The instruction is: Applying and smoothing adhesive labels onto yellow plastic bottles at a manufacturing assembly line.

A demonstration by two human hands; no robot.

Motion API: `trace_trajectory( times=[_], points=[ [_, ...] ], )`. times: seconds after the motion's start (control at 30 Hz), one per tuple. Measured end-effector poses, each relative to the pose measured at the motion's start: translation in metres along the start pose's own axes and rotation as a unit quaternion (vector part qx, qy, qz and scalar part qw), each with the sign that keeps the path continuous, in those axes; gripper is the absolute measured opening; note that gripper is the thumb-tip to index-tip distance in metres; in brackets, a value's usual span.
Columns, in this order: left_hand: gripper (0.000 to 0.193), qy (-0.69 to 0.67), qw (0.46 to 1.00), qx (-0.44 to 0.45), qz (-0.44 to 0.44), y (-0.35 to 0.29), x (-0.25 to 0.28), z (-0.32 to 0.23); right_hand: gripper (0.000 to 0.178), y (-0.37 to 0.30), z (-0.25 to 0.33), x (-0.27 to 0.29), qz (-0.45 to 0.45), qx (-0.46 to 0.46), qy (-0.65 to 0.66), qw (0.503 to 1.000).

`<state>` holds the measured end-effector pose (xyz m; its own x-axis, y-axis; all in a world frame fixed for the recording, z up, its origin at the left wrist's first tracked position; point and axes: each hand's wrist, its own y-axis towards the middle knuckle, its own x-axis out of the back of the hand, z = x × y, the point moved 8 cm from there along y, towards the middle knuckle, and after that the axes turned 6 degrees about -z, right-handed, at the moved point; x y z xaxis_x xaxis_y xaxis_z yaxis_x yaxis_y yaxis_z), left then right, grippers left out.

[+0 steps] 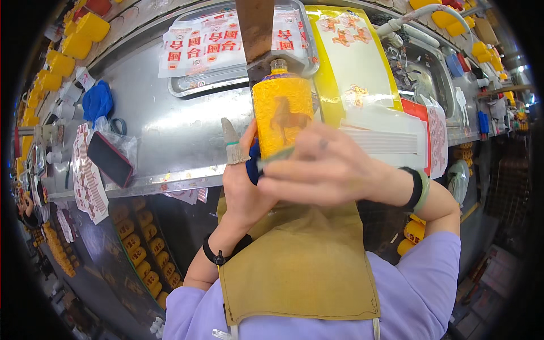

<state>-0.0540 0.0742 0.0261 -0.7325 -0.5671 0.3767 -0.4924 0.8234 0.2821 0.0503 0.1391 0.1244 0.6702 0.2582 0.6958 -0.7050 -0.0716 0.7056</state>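
A yellow, rough-textured bottle [267, 107] with a brown horse picture lies with its bare glass neck pointing away from me, against a metal bracket [292, 61]. My left hand [243, 184] is closed around the bottle's near left side, with dark blue material showing beside the fingers. A whitish finger cot [231, 137] covers one raised finger. Over the bottle's near end, my right hand [328, 167] is smeared by motion. Its fingers look pinched together at a greenish edge that I cannot make out.
Beyond, a metal tray [192, 88] carries red-printed transfer sheets [198, 48]. A yellow-edged sheet [328, 96] and white strips [385, 141] lie right. Left are a phone [109, 160], blue cloth [97, 102] and printed strips [88, 175]. A post [255, 28] rises ahead.
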Motion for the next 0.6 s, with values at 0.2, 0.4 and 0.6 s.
trace_trajectory(
  times=[0.2, 0.4, 0.6],
  points=[
    [0.098, 0.017, 0.999, -0.049, 0.012, 0.001, 0.004, -0.011, 0.027, -0.015, -0.081, 0.015, -0.111, -0.162, -0.051, 0.979],
    [0.100, 0.024, 0.996, -0.054, 0.066, -0.005, -0.001, 0.005, 0.027, -0.050, -0.015, 0.011, -0.063, 0.021, 0.007, 0.998],
    [0.097, 0.018, 0.995, -0.085, 0.055, 0.000, 0.000, 0.004, 0.029, -0.040, -0.092, 0.028, -0.170, -0.280, -0.055, 0.943]
  ],
)
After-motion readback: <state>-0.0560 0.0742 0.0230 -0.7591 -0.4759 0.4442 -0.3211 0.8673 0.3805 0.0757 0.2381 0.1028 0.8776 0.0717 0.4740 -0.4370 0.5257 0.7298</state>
